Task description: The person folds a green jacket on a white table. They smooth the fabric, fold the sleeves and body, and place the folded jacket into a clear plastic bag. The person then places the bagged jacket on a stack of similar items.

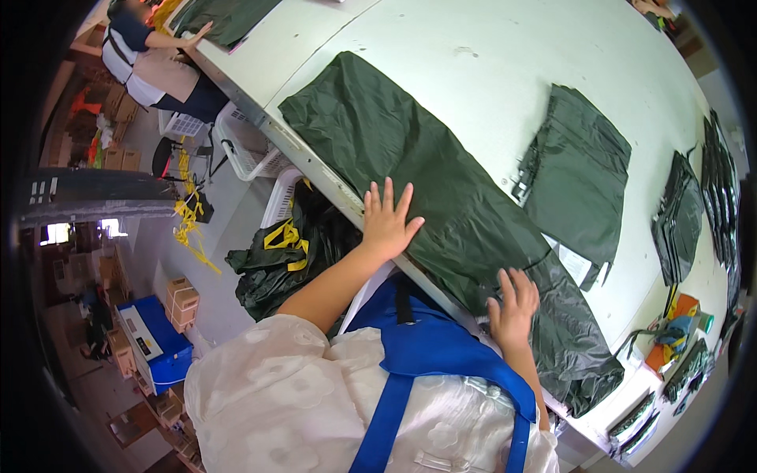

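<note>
A long strip of dark green, slightly shiny fabric (pixel 426 154) lies along the near edge of a white table (pixel 449 63). My left hand (pixel 388 223) rests on it with fingers spread, close to the table edge. Further right, my right hand (pixel 514 306) is over the same fabric, its fingers apart and slightly bent; whether it presses down I cannot tell. Neither hand grips anything. Beyond the strip lies a folded dark green fabric piece (pixel 579 173), with a white paper (pixel 572 260) partly under it.
Stacks of folded dark pieces (pixel 678 217) lie at the right, near an orange box (pixel 688 306). Below the left edge, a white basket (pixel 280 197) holds dark fabric with yellow straps (pixel 288 243). Another person (pixel 158 59) stands at the table's far left. Cartons (pixel 182 303) sit on the floor.
</note>
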Tool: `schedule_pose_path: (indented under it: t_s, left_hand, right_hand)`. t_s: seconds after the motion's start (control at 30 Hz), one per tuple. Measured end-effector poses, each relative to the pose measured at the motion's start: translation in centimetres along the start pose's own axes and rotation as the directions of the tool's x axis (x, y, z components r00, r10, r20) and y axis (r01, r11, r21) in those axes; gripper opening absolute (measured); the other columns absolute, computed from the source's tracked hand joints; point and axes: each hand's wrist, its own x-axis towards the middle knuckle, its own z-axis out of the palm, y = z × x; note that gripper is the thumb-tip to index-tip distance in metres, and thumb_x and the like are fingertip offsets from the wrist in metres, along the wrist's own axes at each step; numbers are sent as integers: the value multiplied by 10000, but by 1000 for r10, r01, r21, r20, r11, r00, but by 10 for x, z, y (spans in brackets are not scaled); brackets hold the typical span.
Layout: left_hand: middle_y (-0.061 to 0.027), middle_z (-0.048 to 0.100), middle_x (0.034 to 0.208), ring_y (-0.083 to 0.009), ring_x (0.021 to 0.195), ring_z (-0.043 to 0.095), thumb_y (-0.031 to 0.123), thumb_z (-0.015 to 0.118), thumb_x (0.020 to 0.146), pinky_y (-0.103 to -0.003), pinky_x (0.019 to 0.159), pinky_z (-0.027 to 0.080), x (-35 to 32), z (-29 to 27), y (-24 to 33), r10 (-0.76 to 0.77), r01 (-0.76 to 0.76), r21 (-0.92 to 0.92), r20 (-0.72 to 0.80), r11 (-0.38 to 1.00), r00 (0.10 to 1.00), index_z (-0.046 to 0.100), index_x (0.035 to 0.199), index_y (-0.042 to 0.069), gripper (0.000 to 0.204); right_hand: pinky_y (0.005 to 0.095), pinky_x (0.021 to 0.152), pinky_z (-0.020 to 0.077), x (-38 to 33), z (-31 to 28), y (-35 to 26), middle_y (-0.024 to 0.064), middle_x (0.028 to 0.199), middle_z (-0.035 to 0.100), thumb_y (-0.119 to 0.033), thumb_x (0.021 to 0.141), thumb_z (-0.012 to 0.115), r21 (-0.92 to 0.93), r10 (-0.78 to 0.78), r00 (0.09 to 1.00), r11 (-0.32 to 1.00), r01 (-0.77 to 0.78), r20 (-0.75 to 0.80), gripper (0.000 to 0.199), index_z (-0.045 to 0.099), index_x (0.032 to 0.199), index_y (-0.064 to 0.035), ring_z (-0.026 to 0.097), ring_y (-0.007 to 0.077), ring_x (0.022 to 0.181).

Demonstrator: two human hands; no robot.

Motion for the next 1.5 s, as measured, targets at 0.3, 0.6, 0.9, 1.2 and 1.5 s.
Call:
schedule_pose_path:
  t_s: [0.3,0.6,0.9,1.2,1.5]
  left_hand:
    - [-127,157,1557,-420,1415,103,554,397,927,-591,1106,88,59,-25,-110,-178,192,166,-99,967,979,255,1479,224,658]
    - [-70,184,1559,-274,1427,186,513,402,939,-515,1147,77,166,-43,-260,-163,184,209,-114,960,980,257,1475,323,587]
    - [-175,521,1285,-327,1188,500,228,691,809,-406,945,435,216,-79,-283,-371,371,-22,1,929,929,491,1304,96,550]
    - [-159,648,952,-304,889,617,93,740,641,-374,794,476,254,-100,-306,-305,382,-253,296,889,905,594,1021,-19,422]
    - [-151,651,1075,-261,958,626,188,736,753,-343,842,478,248,-93,-306,-172,225,-411,162,883,972,518,1252,16,571]
  right_hand:
    - [603,1116,51,35,59,-9,70,1510,297,-450,827,592,-329,-22,988,942,72,155,560,498,1349,-272,180,369,1407]
    - [617,1114,70,40,61,-10,78,1476,345,-446,803,617,-358,22,984,933,44,179,548,529,1314,-265,204,381,1393]
    - [492,1039,273,111,35,-71,96,1227,520,-260,721,710,-67,-142,990,988,142,5,473,608,1173,-163,454,300,1196]
    - [654,1033,189,334,109,-213,73,1345,421,-435,777,657,-25,-607,794,794,608,36,472,566,1223,-309,312,317,1316]
    - [646,1022,198,364,172,-221,75,1290,449,-503,816,595,-127,-557,825,815,565,92,454,562,1216,-289,366,297,1231]
